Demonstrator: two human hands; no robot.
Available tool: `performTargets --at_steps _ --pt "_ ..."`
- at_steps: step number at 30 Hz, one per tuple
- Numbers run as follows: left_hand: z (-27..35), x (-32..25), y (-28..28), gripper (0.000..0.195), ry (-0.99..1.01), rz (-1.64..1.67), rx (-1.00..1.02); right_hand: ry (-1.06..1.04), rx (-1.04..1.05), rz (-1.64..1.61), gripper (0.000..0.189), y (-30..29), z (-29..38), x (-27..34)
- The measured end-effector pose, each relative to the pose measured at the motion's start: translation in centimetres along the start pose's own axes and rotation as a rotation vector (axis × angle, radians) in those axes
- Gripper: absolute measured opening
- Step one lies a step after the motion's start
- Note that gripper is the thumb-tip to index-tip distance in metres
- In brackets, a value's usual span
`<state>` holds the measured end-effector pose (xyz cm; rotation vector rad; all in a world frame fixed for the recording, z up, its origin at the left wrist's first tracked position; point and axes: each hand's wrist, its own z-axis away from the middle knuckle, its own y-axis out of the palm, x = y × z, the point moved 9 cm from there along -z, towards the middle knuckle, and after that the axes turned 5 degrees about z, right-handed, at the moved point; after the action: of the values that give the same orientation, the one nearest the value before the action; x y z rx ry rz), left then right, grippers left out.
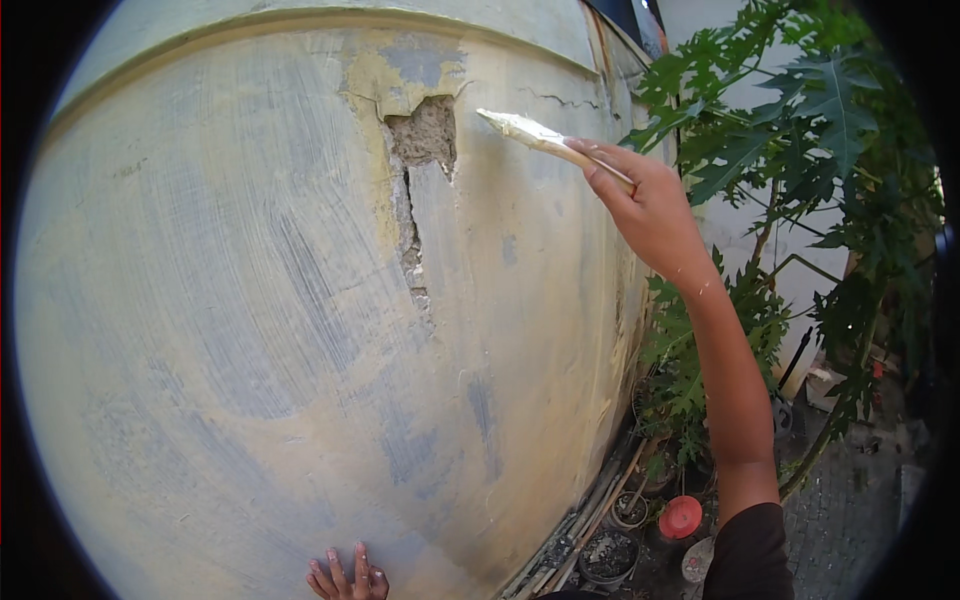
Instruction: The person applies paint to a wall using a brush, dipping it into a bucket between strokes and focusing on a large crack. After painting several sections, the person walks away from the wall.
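My right hand (637, 199) grips the wooden handle of a paintbrush (536, 135), whose bristles are coated in pale paint. The brush tip points left, close to the wall; whether it touches cannot be told. Just left of the tip, a hole in the plaster (424, 135) exposes rough brown masonry, and a jagged crack (411, 232) runs down from it. Streaky cream paint over grey covers the wall (247, 315). Low in the view, my left hand (349, 576) rests against the wall with its fingers spread, holding nothing; paint specks mark its fingers.
Leafy papaya-like plants (810, 127) crowd the right side, near my right arm. Along the wall's foot lie long poles (592, 517). Plant pots (609, 556) and a red round object (680, 517) sit on the ground beside them. A ledge (300, 21) crosses the wall's top.
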<state>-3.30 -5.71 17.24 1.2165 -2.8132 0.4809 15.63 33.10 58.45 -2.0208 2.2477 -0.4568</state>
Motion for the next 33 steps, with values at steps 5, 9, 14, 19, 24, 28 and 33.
performTargets --at_steps 5,9,14,19,24,28,33 --pt "0.1 -0.4 0.4 0.034 0.004 0.020 -0.011 0.030 -0.131 0.074 0.031 -1.1 -4.5 -0.7" --pt "0.5 -0.2 0.5 0.032 -0.001 0.020 -0.012 -0.165 -0.220 0.109 0.033 0.5 -6.6 1.1" --pt "0.2 -0.3 0.3 0.031 0.010 0.023 -0.012 -0.139 -0.196 0.205 0.033 2.4 -6.8 -2.5" --pt "-0.1 -0.2 0.0 0.030 0.012 0.031 0.006 0.033 -0.009 0.131 0.034 1.6 -6.0 -5.1" --pt "-0.1 -0.3 0.0 0.029 0.037 0.020 0.015 0.167 0.067 0.141 0.034 -0.5 -5.0 -7.0" --pt "-0.2 -0.5 -0.2 0.028 0.049 0.023 -0.019 -0.039 -0.154 0.153 0.034 -0.2 -6.5 -5.1" --pt "-0.6 -0.8 -0.2 0.028 0.036 0.048 -0.014 -0.093 -0.233 0.130 0.033 1.9 -5.8 -3.2"
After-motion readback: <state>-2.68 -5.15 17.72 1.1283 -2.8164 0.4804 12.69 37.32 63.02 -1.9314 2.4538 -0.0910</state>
